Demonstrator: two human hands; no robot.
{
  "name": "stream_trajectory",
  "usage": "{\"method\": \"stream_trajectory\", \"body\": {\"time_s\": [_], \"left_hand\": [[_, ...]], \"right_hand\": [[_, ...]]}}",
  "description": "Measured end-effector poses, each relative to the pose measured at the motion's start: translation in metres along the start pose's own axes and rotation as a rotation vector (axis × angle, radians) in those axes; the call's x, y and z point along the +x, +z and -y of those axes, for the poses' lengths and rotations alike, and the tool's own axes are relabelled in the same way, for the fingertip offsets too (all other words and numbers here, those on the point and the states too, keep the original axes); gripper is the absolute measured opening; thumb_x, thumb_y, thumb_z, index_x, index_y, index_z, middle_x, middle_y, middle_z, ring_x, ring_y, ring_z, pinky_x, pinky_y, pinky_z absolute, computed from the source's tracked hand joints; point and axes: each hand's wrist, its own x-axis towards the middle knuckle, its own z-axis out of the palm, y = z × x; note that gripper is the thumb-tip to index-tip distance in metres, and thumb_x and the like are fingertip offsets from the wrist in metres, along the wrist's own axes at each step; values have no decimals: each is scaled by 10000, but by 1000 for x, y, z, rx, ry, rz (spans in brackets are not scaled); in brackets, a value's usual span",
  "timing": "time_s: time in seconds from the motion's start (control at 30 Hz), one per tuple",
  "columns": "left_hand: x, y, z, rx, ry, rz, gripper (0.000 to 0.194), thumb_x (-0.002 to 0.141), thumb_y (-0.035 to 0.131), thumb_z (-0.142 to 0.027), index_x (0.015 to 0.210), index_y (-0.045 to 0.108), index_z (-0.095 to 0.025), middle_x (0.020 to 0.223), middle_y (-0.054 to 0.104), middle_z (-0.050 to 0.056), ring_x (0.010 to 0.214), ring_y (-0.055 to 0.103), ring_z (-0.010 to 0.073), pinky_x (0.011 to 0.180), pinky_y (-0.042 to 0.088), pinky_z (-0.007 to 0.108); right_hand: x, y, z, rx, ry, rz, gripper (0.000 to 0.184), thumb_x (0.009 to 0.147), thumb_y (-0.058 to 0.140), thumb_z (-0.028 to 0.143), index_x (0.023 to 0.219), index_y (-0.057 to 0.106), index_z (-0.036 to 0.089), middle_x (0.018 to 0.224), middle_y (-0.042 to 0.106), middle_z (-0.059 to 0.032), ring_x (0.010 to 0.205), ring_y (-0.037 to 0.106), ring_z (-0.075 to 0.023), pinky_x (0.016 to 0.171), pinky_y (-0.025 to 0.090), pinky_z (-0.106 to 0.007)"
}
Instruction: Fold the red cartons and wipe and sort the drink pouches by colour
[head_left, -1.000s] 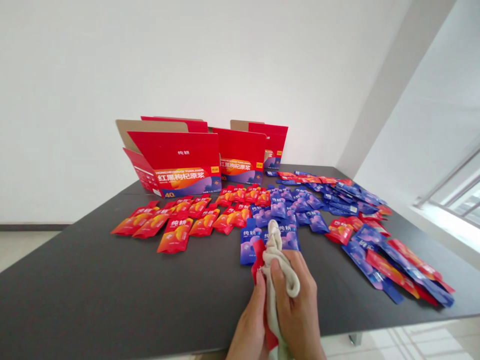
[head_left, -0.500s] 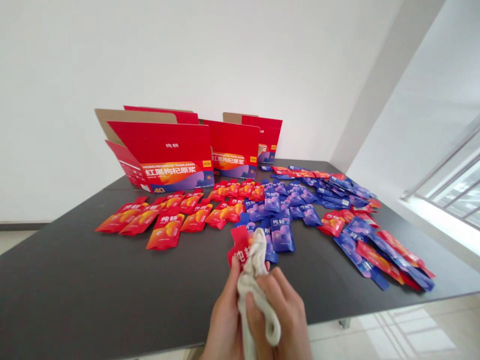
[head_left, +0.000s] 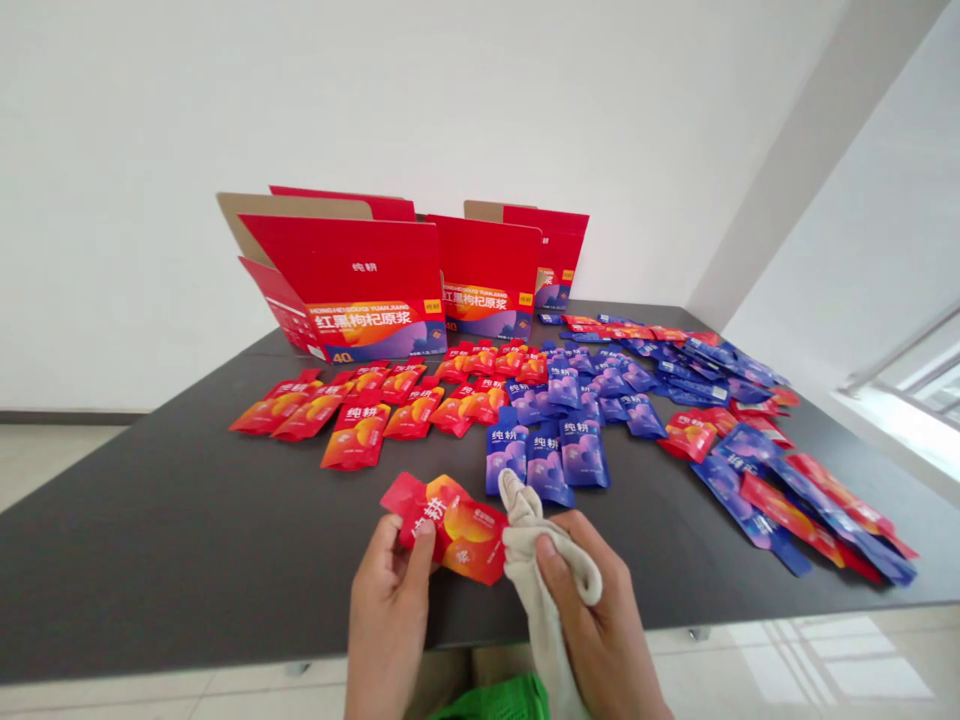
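Note:
My left hand (head_left: 394, 590) pinches a red pouch (head_left: 469, 535) by its spout end, thumb on top. The pouch has an orange fruit print and is turned sideways above the table's front edge. My right hand (head_left: 592, 600) is closed around a crumpled off-white cloth (head_left: 544, 590), whose twisted tip sticks up and whose lower part hangs down. That cloth is at the pouch's right end; whether they touch, I cannot tell. Just beyond my hands, three blue pouches (head_left: 545, 470) lie side by side on the dark table (head_left: 187, 560).
Rows of red pouches (head_left: 356, 435) lie at centre left, with blue pouches (head_left: 562, 385) beside them. Mixed red and blue pouches are piled at right (head_left: 750, 490). Open red cartons (head_left: 375, 280) stand along the back by the wall. Green fabric (head_left: 499, 700) shows below the table edge.
My hands have moved apart. The red pouch, earlier mostly covered by the cloth, now shows its front, tilted sideways in my left hand. The view has shifted slightly.

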Motion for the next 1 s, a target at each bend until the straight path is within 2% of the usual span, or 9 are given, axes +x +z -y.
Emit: {"method": "stream_trajectory", "body": {"time_s": [0.13, 0.2, 0.27, 0.33, 0.43, 0.6, 0.77, 0.9, 1.0], "left_hand": [[0, -10, -1, 383, -14, 117, 337, 736, 656, -525, 641, 583, -210, 620, 623, -5, 604, 569, 195, 579, 404, 271], [-3, -13, -1, 555, 9, 194, 404, 757, 596, -566, 555, 539, -221, 560, 579, 0, 561, 542, 195, 552, 358, 277], [-4, -15, 0, 652, 57, 253, 426, 829, 480, -572, 596, 567, -226, 600, 597, 17, 587, 563, 211, 573, 363, 292], [-5, -17, 1, 684, 105, 288, 447, 876, 392, -551, 668, 619, -226, 736, 654, 52, 710, 619, 240, 655, 413, 320], [-5, -20, 5, 735, 135, 331, 492, 876, 382, -561, 608, 630, -231, 872, 654, 78, 823, 629, 258, 740, 444, 355], [-10, -17, 8, 769, 150, 357, 454, 862, 445, -533, 581, 644, -238, 889, 649, 82, 898, 600, 282, 797, 454, 402], [-20, -11, 11, 758, 275, 415, 347, 890, 449, -392, 663, 656, -230, 879, 661, 84, 886, 584, 273, 798, 469, 414], [-22, -9, 18, 821, 326, 314, 427, 903, 437, -488, 655, 669, -229, 901, 671, 120, 944, 579, 317, 843, 456, 472], [-20, -7, 18, 827, 335, 324, 407, 901, 441, -485, 701, 689, -233, 925, 682, 116, 940, 587, 321, 815, 458, 481]], "right_hand": [[7, 17, -9, -255, -32, -28, 273, 981, 424, 365, 774, 524, 217, 773, 537, 0, 688, 517, -150, 641, 388, -262], [7, 30, -12, -412, -41, -25, 213, 965, 445, 365, 848, 551, 222, 834, 564, -27, 748, 548, -188, 682, 411, -299], [5, 43, -13, -554, -57, 0, 180, 912, 532, 386, 980, 573, 225, 926, 590, -63, 835, 569, -247, 723, 438, -355], [2, 50, -15, -657, -80, 44, 254, 840, 618, 339, 1069, 570, 240, 992, 600, -75, 904, 571, -288, 761, 453, -402], [2, 46, -19, -735, -74, 84, 302, 785, 621, 198, 1073, 568, 273, 997, 607, -45, 921, 575, -274, 803, 453, -405], [2, 39, -20, -811, 51, -11, 255, 821, 556, 164, 1068, 551, 228, 982, 604, -71, 892, 589, -265, 764, 460, -377], [-6, 49, -17, -751, -46, 117, 376, 739, 589, 114, 1085, 538, 252, 1016, 604, -56, 928, 582, -287, 801, 470, -429], [-3, 29, -26, -758, 18, 20, 262, 823, 526, 152, 1073, 527, 232, 997, 600, -70, 910, 587, -275, 791, 471, -419], [-5, 25, -29, -788, 36, -41, 276, 815, 523, 146, 1081, 520, 222, 994, 595, -83, 917, 581, -284, 792, 470, -429]]}}
